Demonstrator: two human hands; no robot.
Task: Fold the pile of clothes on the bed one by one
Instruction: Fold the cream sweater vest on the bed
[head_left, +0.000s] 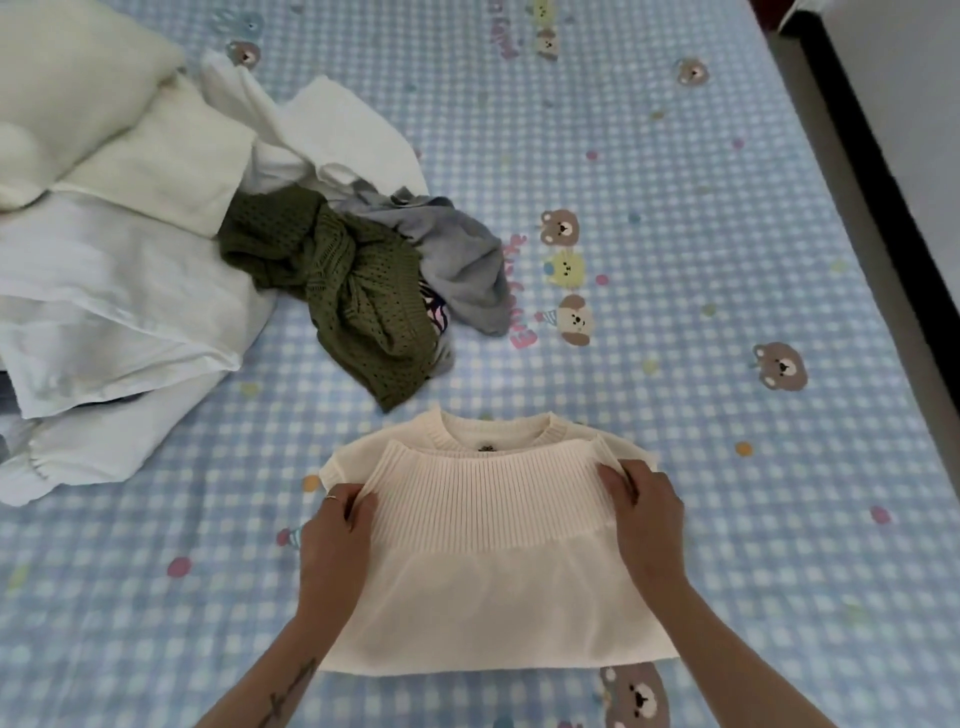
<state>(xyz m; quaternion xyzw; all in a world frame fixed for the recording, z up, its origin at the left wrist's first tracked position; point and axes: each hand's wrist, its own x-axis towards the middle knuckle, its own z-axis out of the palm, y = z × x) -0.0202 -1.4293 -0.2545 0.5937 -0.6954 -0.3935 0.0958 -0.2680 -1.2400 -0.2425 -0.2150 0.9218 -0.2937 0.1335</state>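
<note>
We have the cream sweater (493, 561) laid flat on the bed (675, 208) right in front of us, neckline pointing away, because that gives us a smooth surface to fold against and keeps both side edges in easy reach. Our left hand (337, 525) pinches the ribbed hem at its left corner and our right hand (641, 506) pinches it at the right corner; both are closed on the knit, thumbs on top, fingers tucked under the edge. We judge that we hold the two corners at once so the hem travels level and lands square just short of the collar (493, 434), leaving the label still showing. The lower half reads as a doubled layer with its crease nearest us, so the fold in half looks close to done, with only the setting down and smoothing left. The pile of unfolded clothes (291, 218) sits up and to the left, well apart from the sweater: an olive knit (358, 291) lies on top toward us, a grey garment (462, 260) just beside it, white pieces behind, and pale pillows (78, 93) further left. Keeping the heap to one side leaves the checked sheet beneath our hands free for folding, and the open stretch to the right could serve for finished pieces
</note>
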